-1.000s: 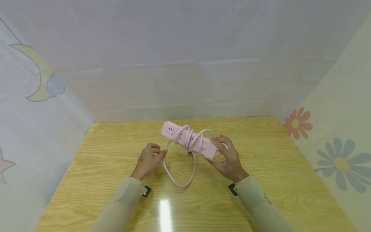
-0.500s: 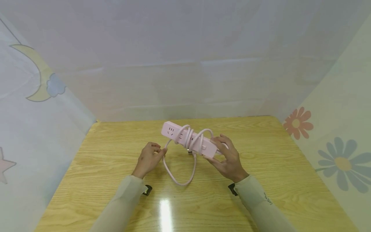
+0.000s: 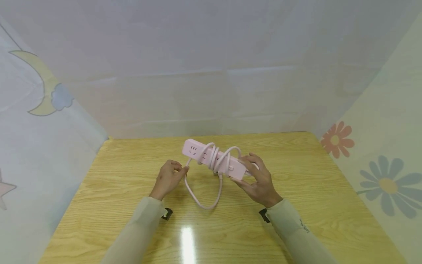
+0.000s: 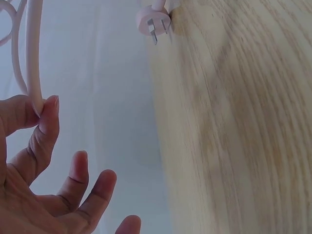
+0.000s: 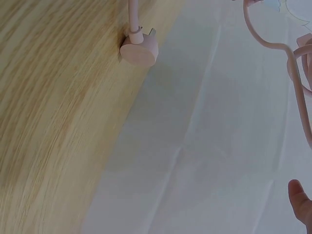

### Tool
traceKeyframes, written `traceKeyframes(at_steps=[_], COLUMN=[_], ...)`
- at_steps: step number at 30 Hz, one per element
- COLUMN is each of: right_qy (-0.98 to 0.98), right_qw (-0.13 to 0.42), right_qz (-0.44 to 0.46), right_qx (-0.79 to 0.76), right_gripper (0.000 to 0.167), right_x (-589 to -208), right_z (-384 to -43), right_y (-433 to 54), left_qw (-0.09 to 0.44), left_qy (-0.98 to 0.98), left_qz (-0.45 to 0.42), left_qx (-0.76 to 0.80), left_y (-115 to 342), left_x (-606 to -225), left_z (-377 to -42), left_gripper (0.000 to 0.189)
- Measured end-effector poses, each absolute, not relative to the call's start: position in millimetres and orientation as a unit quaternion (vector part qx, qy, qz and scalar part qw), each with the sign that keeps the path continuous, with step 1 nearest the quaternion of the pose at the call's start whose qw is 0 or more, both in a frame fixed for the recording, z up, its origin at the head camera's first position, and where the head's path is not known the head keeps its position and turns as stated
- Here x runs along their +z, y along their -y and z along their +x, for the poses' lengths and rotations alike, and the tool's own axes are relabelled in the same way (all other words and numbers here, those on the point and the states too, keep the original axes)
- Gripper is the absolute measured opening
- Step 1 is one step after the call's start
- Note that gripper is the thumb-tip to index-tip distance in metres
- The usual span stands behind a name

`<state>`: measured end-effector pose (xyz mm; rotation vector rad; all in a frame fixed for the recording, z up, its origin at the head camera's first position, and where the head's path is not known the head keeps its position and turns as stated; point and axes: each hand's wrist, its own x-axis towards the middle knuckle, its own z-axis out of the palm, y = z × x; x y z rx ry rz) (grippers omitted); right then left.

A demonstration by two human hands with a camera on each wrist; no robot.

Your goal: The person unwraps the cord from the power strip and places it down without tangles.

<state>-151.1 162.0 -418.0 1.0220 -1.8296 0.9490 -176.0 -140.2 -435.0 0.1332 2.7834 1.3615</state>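
A pink power strip (image 3: pixel 192 149) is held tilted above the table, its left end higher than its right. Its pink cord (image 3: pixel 214 158) is wound several times round the middle. My right hand (image 3: pixel 258 181) grips the strip's right end between thumb and fingers. With thumb and index finger my left hand (image 3: pixel 168 179) pinches the cord (image 4: pixel 33 53) near the strip's left end; the other fingers are spread. From there the cord hangs in a loop below the strip and rises to the plug (image 5: pixel 140 50). Metal prongs show on the plug (image 4: pixel 153 22) in the left wrist view.
A wood-grain table (image 3: pixel 115 227) lies under both hands. A pale curtain (image 3: pixel 211 102) stands behind its far edge, with printed side panels: a moon (image 3: pixel 41 82) at left, flowers (image 3: pixel 388 186) at right.
My left hand has shifted very slightly with the cord, and the hanging loop sits a little higher. The right hand keeps its grip on the power strip in nearly the same place.
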Motion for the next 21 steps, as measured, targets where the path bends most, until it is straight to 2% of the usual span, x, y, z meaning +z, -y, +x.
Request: traceKeyframes(at_steps=[21], right_qy=[0.73], right_qw=[0.395], right_qz=[0.401], right_qx=[0.388], right_gripper=[0.051], right_x=[-416], right_z=[-150], right_y=[-161], left_qw=[0.026], left_qy=[-0.882], left_qz=[0.029], left_qx=[0.469], left_y=[144], left_x=[-424], left_z=[-185], left_gripper=[0.039])
